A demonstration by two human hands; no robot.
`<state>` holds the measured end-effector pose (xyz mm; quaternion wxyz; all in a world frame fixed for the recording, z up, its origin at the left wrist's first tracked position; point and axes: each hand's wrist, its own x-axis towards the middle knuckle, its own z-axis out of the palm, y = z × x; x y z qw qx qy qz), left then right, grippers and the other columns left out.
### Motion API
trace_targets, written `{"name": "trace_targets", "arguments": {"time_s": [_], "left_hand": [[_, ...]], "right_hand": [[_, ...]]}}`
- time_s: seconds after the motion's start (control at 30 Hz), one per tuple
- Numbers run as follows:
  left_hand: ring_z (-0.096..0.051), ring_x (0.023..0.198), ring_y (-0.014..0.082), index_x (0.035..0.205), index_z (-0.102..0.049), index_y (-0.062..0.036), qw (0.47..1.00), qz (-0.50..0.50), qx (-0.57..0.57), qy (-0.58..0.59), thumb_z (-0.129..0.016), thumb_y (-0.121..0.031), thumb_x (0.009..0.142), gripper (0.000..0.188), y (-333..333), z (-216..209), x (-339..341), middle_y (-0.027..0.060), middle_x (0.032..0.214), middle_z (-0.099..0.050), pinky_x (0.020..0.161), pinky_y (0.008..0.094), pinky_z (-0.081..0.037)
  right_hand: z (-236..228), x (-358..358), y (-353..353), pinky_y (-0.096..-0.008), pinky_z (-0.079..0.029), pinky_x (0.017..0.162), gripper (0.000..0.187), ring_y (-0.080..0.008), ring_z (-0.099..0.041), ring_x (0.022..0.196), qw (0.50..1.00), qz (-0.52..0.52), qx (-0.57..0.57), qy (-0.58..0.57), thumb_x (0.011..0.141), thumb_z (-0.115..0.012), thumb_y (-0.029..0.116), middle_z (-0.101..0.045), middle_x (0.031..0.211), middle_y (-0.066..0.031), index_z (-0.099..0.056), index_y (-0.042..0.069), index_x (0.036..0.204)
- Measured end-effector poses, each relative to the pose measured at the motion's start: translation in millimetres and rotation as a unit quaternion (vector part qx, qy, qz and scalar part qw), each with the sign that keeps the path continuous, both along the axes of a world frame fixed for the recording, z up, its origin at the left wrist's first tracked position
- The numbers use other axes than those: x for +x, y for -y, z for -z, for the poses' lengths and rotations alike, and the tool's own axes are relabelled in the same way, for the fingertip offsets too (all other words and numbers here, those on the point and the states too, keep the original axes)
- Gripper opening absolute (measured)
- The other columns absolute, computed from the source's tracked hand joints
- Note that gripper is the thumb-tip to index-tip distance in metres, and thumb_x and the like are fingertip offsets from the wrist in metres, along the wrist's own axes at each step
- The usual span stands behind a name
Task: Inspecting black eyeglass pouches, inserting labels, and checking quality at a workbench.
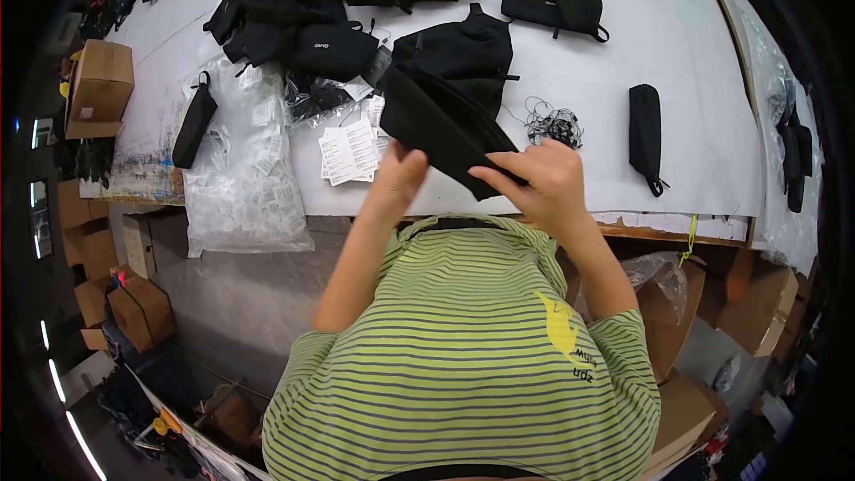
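A long black fabric pouch (436, 138) slants above the table's near edge, a dark gap along its upper side. My right hand (545, 180) pinches its lower right end between thumb and bent fingers. Beside its lower left edge is my left hand (399, 176), slightly blurred, thumb raised; whether its fingers grip the fabric, I cannot tell. Just behind the pouch lies a larger black piece (476, 53), possibly another bag. To the left rest white printed tags (349, 153). A tangle of thin black cords (554, 125) sits beyond my right hand.
Black bags (303, 9) are heaped at the far left, and more black pouches (565, 0) lie far right. Single narrow pouches lie at right (645, 134) and left (194, 120). A clear plastic bag of labels (240, 187) hangs over the white table's (704, 187) front edge.
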<state>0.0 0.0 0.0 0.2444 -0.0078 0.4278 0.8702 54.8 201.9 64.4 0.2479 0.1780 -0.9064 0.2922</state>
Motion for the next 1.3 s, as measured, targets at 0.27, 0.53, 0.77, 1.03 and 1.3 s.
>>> {"name": "trace_targets", "arguments": {"time_s": [0.27, 0.53, 0.77, 1.03, 1.3], "left_hand": [[-0.06, 0.099, 0.0167, 0.114, -0.055, -0.0009, 0.99, -0.119, 0.005, 0.081, -0.072, -0.006, 0.078, 0.04, -31.3, -42.0, 1.1, 0.0074, 0.108, -0.062, 0.088, 0.0302, -0.048], [-0.065, 0.073, 0.0158, 0.095, -0.065, 0.0043, 0.994, 0.02, -0.09, 0.066, -0.075, -0.008, 0.075, 0.026, -32.7, -48.1, 4.6, 0.0106, 0.087, -0.068, 0.068, 0.0259, -0.053], [-0.065, 0.069, 0.0135, 0.09, -0.066, 0.0056, 0.985, 0.075, -0.154, 0.015, -0.075, -0.008, 0.074, 0.022, -35.6, -50.4, 11.8, 0.0093, 0.082, -0.067, 0.065, 0.0249, -0.053], [-0.065, 0.071, 0.0136, 0.099, -0.063, 0.0045, 0.986, 0.076, -0.135, 0.064, -0.071, -0.011, 0.077, 0.028, -34.0, -54.0, 11.4, 0.0087, 0.085, -0.067, 0.065, 0.0245, -0.053], [-0.066, 0.072, 0.0164, 0.104, -0.062, 0.0013, 0.989, 0.025, -0.023, 0.145, -0.062, -0.019, 0.085, 0.028, -34.8, -42.0, -4.9, 0.0079, 0.087, -0.067, 0.064, 0.0257, -0.055]], "right_hand": [[29.2, 17.2, 20.6, -0.0273, -0.018, 0.042, 0.024, -0.0086, -0.024, 0.04, 0.897, 0.141, -0.362, 0.211, 0.092, -0.058, 0.026, -0.034, 0.042, 0.0003, -0.056, 0.004, 0.085], [29.5, 9.7, -6.2, -0.0237, -0.047, 0.059, 0.037, -0.0145, -0.064, 0.076, 0.914, 0.111, -0.348, 0.174, 0.09, -0.059, 0.021, -0.062, 0.108, -0.0118, -0.046, 0.003, 0.12], [-6.9, -12.6, -24.5, -0.0233, -0.046, 0.052, 0.016, -0.014, -0.064, 0.067, 0.976, 0.09, -0.196, 0.028, 0.081, -0.066, 0.002, -0.066, 0.09, -0.0046, -0.06, 0.004, 0.096], [-22.9, -6.8, -17.4, -0.0245, -0.043, 0.048, 0.01, -0.014, -0.057, 0.054, 0.978, 0.13, -0.163, 0.028, 0.078, -0.068, 0.002, -0.064, 0.077, -0.0037, -0.062, 0.004, 0.086], [-22.5, 3.5, 1.1, -0.0263, -0.042, 0.048, 0.011, -0.0168, -0.056, 0.052, 0.977, 0.025, -0.186, 0.096, 0.076, -0.068, 0.003, -0.061, 0.075, -0.0042, -0.063, 0.006, 0.085]]}}
